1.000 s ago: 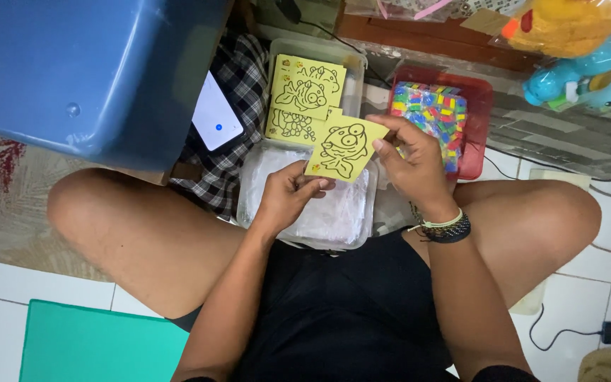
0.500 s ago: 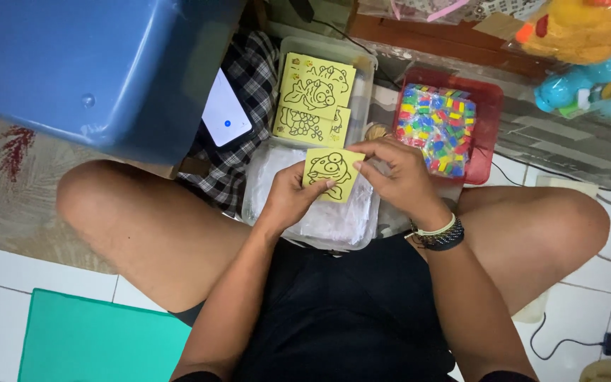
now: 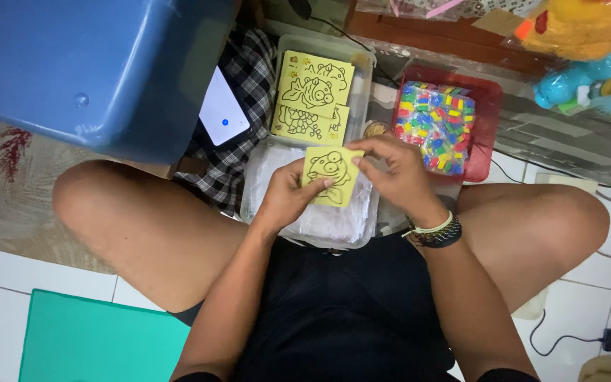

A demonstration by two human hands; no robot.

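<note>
Head view
Card: you hold a small yellow card [image 3: 332, 175] with a black line drawing of a cartoon animal, over the clear plastic tray [image 3: 263, 187] between your knees. Its face is turned up to you, nearly flat.
Long axis: it runs almost away from you, the top edge tipped slightly to your right; the drawing reads upright from where you sit.
Change: half a second ago the card sat about the same place; a second ago it was higher and further right, close to the stack. You have since drawn it down toward your lap and squared it up.
Left hand: your left hand [image 3: 288, 198] comes up from below, wrist bent, thumb lying on the card's lower left edge and fingers curled under it, pinching that side.
Right hand: your right hand [image 3: 394, 173] reaches across from the right, banded wrist low, fingertips [image 3: 357, 160] pressed together on the card's top right corner.
Stack: more yellow cards [image 3: 314, 95] lie in a clear box just beyond the tray.
Nearby: a red tray of coloured pieces [image 3: 438, 127] sits to your right, a phone [image 3: 222, 113] on checked cloth to your left, beside a blue tub [image 3: 86, 71].
</note>
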